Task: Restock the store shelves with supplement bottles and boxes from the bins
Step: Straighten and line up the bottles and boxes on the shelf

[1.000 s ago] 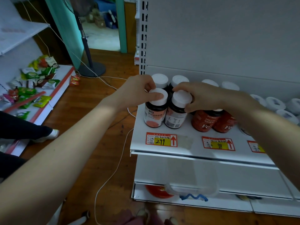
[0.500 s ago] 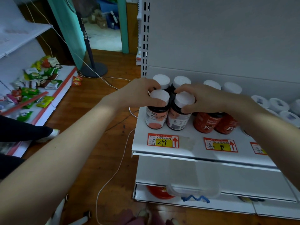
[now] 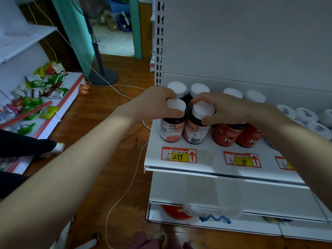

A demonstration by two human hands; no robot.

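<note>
Gripping at caps | white-capped dark plastic bottle (image 3: pixel 172 129) clasped by left hand (image 3: pixel 154 105), its twin (image 3: pixel 196 131) by right hand (image 3: pixel 226 108) | risk: red bottles (image 3: pixel 226 136) may be toppled if nudged.

shelf (image 3: pixel 215 166) front strip, along the price tags (image 3: pixel 178 155), lies open to a pass from the aisle. front left bottle (image 3: pixel 172 129) and front right bottle (image 3: pixel 196 133) stand touching. left hand (image 3: pixel 154 105) and right hand (image 3: pixel 228 108) grip their caps, closing the approach from above. 2 rear bottles (image 3: pixel 177 88) fill the space behind, near the back panel (image 3: pixel 251 42). red bottles (image 3: pixel 226 135) crowd the right side. slotted upright (image 3: pixel 159 51) bounds the left rear corner.
</note>
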